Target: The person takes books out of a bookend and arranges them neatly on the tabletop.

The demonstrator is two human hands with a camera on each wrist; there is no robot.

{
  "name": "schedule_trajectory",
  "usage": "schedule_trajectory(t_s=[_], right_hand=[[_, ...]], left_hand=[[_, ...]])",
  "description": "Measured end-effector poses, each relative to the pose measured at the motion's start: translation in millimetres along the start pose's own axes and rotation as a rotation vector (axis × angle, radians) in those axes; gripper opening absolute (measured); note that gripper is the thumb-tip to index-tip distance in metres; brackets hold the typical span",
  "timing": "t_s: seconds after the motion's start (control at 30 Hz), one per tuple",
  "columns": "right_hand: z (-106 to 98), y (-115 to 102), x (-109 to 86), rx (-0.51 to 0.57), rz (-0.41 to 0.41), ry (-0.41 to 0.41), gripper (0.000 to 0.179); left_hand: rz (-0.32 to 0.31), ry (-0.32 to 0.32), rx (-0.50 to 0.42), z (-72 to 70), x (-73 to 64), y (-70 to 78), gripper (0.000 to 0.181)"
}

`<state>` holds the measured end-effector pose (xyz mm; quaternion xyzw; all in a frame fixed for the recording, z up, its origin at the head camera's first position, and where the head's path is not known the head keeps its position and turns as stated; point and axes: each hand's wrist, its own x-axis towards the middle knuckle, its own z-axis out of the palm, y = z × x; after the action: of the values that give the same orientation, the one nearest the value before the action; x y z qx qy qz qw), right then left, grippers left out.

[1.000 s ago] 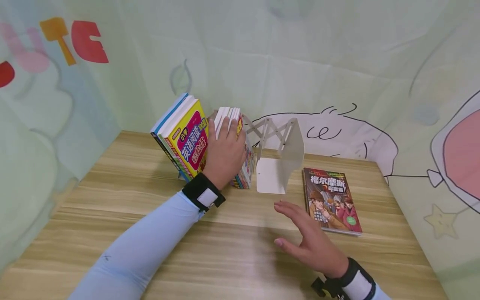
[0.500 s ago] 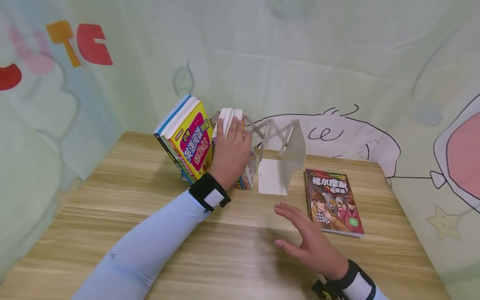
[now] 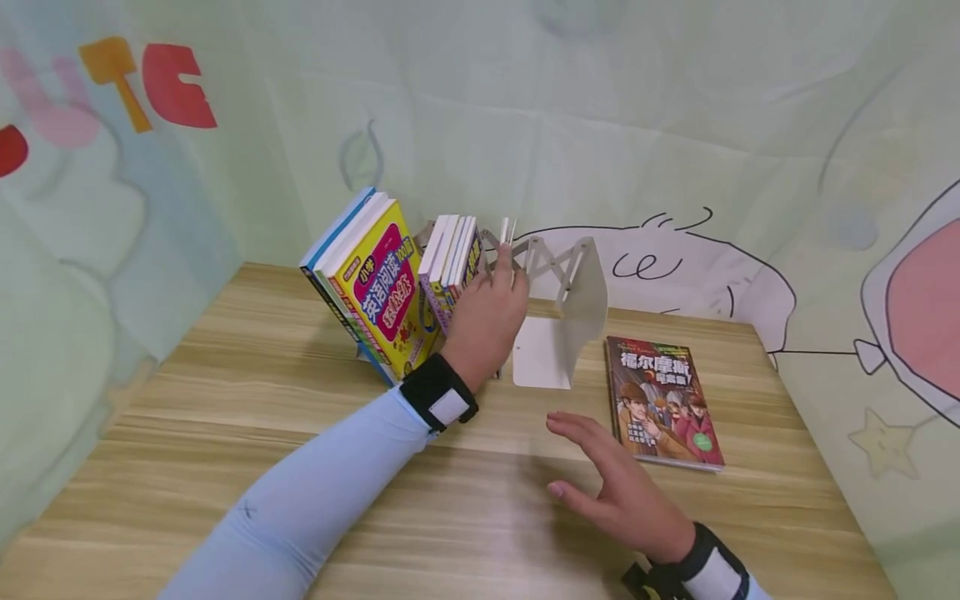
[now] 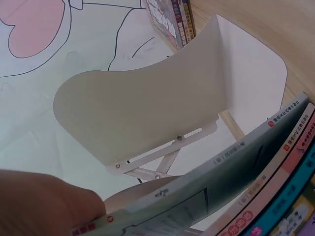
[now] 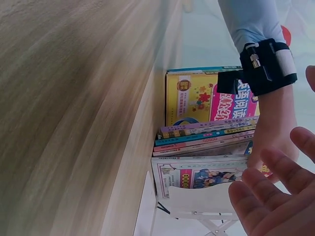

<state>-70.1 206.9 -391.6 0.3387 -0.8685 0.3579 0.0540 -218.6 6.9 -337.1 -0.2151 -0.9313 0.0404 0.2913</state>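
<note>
My left hand (image 3: 487,321) pinches the top of a thin book (image 4: 197,189) at the right end of a row of upright books. In the right wrist view this book's pale illustrated cover (image 5: 211,172) faces the bookend. Its top stands apart from the neighbouring thin books (image 3: 450,250), which lean left toward thicker books with a yellow cover (image 3: 386,292) in front. From the head, my left hand hides most of the held book. Over the wooden table, my right hand (image 3: 626,500) hovers with its fingers spread and nothing in it.
An expandable metal bookend (image 3: 587,308) with a scissor lattice stands right of the held book, its white base plate (image 3: 542,354) on the table. Farther right a dark-covered comic book (image 3: 663,400) lies flat. A printed cloth wall (image 3: 465,108) closes off the back.
My left hand has slid right off the tops of the thin books and drawn the end book's top away from the others. The right hand has stayed in place.
</note>
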Motion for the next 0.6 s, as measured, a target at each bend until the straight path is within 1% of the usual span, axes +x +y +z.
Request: schedule_trajectory(t_s=[0.1,0.2,0.3,0.4,0.47,0.6], right_hand=[[1,1,1.3,-0.007,-0.011,0.01,0.065],[2,2,2.6,-0.003,-0.006,0.001,0.065],[3,2,3.5,-0.004,0.001,-0.016,0.065],[4,2,4.2,-0.016,-0.009,-0.012,0.066],[4,2,4.9,-0.016,-0.01,-0.007,0.066],[5,1,8.3,-0.007,-0.026,0.01,0.066]], left_hand=[[-0.002,0.029,-0.024,0.2,-2.2,0.5,0.039],[-0.001,0.057,-0.051,1.0,-4.9,-0.6,0.034],[-0.019,0.076,-0.048,2.6,-8.1,-3.0,0.026],[-0.029,0.098,-0.049,3.5,-11.4,-4.6,0.021],[-0.021,0.109,-0.048,3.3,-13.3,-4.6,0.02],[-0.007,0.117,-0.037,1.3,-15.8,-3.0,0.026]])
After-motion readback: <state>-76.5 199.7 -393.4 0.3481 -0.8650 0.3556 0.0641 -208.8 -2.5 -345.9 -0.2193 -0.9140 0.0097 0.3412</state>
